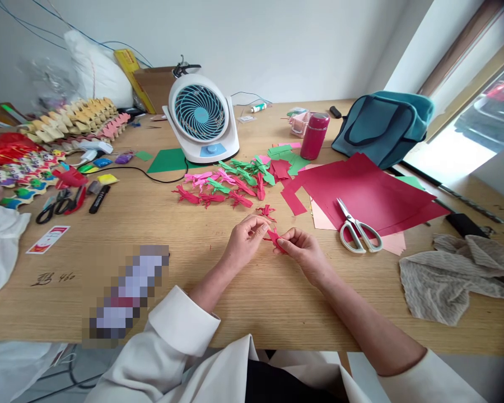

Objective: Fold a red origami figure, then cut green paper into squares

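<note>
Between my two hands, just above the wooden table, is a small red cut-paper piece [274, 237] with thin strips at its edge. My left hand [248, 236] pinches it from the left with thumb and forefinger. From the right, the thumb and curled fingers of my right hand [301, 250] grip the same piece. Right beyond my fingertips lies another small red paper figure [266, 211]. Farther back spreads a pile of folded paper figures in green [246, 170], pink [198, 179] and red [212, 200]. Scissors with white handles [357, 230] lie to the right on large red paper sheets [361, 193].
A white fan [201, 120] stands at the back beside a red flask [315, 136] and a teal bag [380, 129]. A crumpled cloth [453, 274] lies at right. Black-handled scissors [54, 207] and a marker [99, 200] lie left, near another person's white sleeve [2, 240].
</note>
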